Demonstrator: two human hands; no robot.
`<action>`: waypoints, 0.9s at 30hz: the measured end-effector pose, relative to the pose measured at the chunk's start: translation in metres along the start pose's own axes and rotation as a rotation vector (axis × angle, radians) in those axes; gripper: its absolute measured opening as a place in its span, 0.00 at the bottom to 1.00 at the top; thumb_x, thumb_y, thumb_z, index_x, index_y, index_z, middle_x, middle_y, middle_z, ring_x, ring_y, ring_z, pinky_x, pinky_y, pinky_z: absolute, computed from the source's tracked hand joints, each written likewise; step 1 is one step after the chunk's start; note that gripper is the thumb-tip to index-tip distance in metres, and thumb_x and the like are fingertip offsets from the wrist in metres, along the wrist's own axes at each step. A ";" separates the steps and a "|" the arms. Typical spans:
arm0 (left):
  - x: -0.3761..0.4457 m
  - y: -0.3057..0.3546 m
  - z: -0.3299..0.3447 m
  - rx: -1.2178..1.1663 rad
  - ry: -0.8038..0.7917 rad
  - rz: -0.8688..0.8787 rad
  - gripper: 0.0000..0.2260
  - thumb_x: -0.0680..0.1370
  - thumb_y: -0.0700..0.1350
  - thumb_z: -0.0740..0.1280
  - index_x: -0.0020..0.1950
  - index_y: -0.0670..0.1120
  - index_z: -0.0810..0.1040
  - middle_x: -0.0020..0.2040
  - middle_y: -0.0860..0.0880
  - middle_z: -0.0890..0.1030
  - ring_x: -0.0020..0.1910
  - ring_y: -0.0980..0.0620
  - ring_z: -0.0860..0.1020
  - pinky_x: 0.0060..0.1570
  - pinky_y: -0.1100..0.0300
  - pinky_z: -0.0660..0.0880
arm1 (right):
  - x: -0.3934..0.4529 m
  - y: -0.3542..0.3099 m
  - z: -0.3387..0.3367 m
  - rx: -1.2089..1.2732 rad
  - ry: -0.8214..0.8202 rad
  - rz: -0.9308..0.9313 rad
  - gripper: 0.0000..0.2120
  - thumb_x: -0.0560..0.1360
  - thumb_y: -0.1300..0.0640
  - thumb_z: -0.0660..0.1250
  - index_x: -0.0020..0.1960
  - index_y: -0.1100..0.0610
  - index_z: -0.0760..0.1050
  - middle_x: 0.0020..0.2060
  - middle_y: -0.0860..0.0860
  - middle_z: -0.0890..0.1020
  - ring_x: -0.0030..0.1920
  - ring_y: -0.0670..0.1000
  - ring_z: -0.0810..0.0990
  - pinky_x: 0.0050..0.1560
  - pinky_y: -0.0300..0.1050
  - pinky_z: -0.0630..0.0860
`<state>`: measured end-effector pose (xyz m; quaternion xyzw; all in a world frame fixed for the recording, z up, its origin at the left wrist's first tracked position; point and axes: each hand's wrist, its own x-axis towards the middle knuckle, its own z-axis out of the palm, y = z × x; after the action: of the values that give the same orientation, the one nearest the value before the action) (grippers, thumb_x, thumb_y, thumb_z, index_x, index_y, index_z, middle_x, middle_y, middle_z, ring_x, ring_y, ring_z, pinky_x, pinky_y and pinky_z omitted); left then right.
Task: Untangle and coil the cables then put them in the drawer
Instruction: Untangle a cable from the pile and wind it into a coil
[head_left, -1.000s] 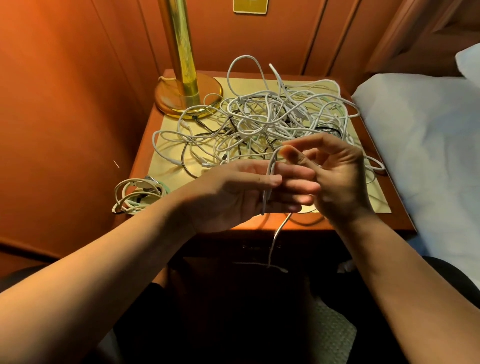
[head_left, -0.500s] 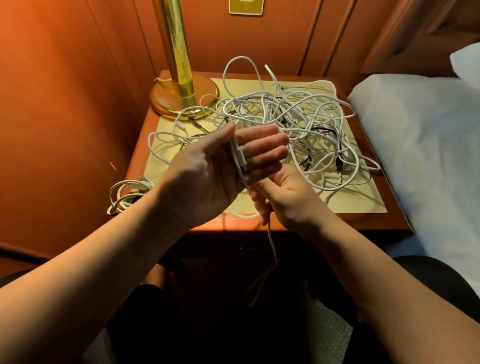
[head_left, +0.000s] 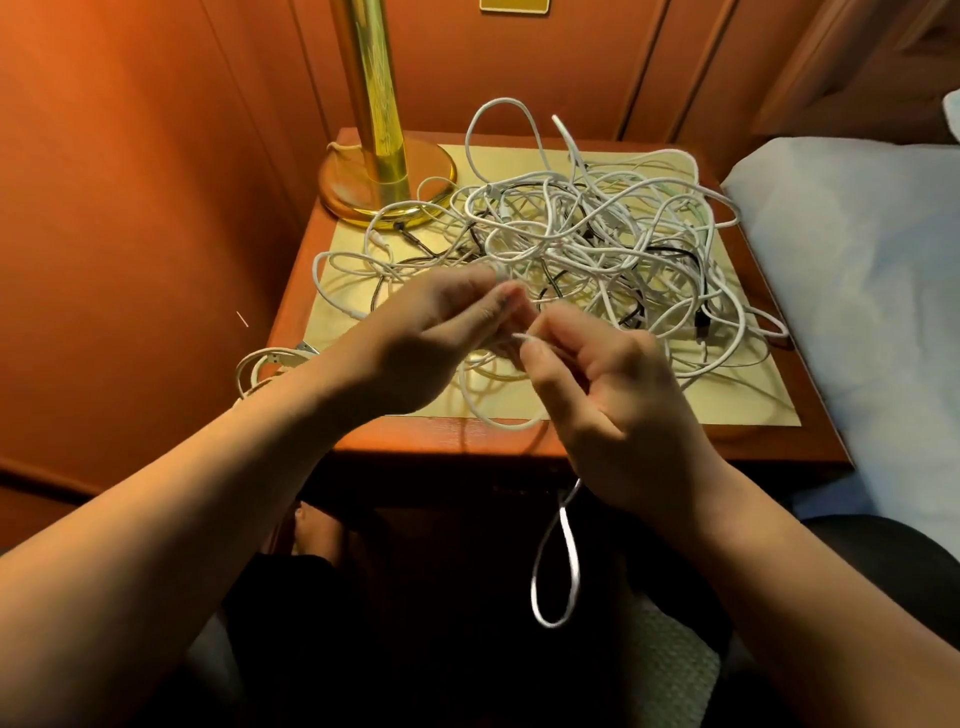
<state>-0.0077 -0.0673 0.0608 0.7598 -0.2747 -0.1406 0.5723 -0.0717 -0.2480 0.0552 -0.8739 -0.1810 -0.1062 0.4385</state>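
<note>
A big tangle of white and black cables covers the top of a wooden nightstand. In front of the tangle my left hand holds one white cable with curled fingers. My right hand pinches the same cable just right of the left hand. A loop of that cable hangs below my right wrist in front of the nightstand. A small coiled cable lies at the nightstand's left edge. No drawer front can be made out in the dark below the top.
A brass lamp stands at the nightstand's back left corner. Wood-panelled walls close the left side and back. A bed with a pale sheet lies right of the nightstand. My legs sit below in shadow.
My left hand turned from upright spread fingers to a curled hold. My right hand rose from beneath it to its right, and a loop now hangs lower.
</note>
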 end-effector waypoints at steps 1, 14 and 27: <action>0.000 0.000 0.002 0.023 -0.038 0.003 0.17 0.87 0.40 0.55 0.44 0.38 0.77 0.34 0.56 0.79 0.34 0.61 0.77 0.39 0.70 0.72 | 0.000 0.001 -0.003 -0.049 0.033 -0.053 0.11 0.84 0.55 0.63 0.44 0.57 0.74 0.30 0.46 0.74 0.30 0.45 0.72 0.33 0.40 0.66; -0.002 0.006 0.023 -0.844 -0.362 -0.182 0.14 0.85 0.43 0.55 0.54 0.39 0.79 0.30 0.52 0.70 0.27 0.57 0.68 0.27 0.66 0.63 | 0.011 0.019 0.002 0.697 0.141 0.370 0.14 0.84 0.52 0.63 0.52 0.64 0.74 0.30 0.55 0.73 0.24 0.41 0.69 0.25 0.32 0.66; 0.009 0.000 -0.001 -0.716 0.277 -0.072 0.14 0.85 0.42 0.60 0.66 0.38 0.77 0.58 0.41 0.85 0.61 0.44 0.83 0.60 0.54 0.79 | -0.002 -0.002 0.023 0.340 -0.171 0.485 0.24 0.82 0.47 0.61 0.30 0.57 0.74 0.24 0.48 0.70 0.26 0.45 0.67 0.32 0.47 0.62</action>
<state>-0.0002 -0.0718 0.0614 0.5329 -0.1016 -0.1438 0.8276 -0.0738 -0.2291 0.0427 -0.8114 -0.0187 0.1072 0.5743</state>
